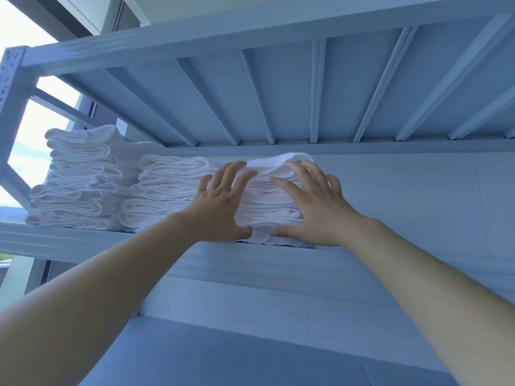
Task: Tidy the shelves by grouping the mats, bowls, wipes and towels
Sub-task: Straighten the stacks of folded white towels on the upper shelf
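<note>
Left hand (220, 201) and right hand (312, 204) press flat, fingers spread, against the towels (267, 203). Towels likely soft, light; support both sides.

Left hand (220, 203) and right hand (315, 210) — both bare, five fingers each. Left forearm (111, 280) and right forearm (423, 274) — uncovered from wrist to frame edge. Fingers slender; fingernail detail too blurred to specify.

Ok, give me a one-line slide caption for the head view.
On the shelf, left hand and right hand press a stack of folded white towels beside two other towel stacks.
</note>
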Available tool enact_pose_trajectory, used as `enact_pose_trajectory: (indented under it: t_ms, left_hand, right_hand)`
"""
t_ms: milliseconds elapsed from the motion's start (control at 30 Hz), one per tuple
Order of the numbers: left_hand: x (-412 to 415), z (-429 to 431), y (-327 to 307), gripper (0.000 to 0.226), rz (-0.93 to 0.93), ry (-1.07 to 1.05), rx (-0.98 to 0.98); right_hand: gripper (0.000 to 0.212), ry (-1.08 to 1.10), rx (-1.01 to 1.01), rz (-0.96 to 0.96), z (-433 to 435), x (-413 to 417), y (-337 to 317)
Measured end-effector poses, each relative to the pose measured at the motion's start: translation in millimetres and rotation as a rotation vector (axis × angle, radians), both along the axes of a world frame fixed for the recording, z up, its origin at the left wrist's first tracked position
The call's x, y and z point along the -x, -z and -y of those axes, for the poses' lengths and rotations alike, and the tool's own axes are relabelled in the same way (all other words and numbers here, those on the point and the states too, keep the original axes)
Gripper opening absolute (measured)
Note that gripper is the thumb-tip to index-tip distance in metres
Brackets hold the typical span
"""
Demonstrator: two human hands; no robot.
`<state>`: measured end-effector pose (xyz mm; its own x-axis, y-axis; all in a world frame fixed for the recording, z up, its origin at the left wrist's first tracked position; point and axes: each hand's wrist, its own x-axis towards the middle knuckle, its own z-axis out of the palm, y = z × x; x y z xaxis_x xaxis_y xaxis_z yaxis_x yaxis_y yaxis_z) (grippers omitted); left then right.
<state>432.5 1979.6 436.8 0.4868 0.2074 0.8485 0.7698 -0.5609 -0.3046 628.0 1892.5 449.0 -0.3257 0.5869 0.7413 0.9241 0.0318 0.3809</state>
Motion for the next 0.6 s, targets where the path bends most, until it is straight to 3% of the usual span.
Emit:
enact_pose_trajectory:
  t_ms: [167,400,600]
  left_hand:
    - [-6,-16,-4,0.114,-0.127,-0.105,0.004]
    - [-12,-44,-3,0.127,-0.115,-0.128,0.009]
    - [-11,-46,0,0.118,-0.073,-0.083,-0.079]
  right_hand:
    - [0.087,0.024,0.135,-0.041,-6,4,-3]
    - [0.087,0.042,0.200,-0.059,-25,8,-3]
    - [0.080,0.043,0.144,-0.048,-23,6,-2]
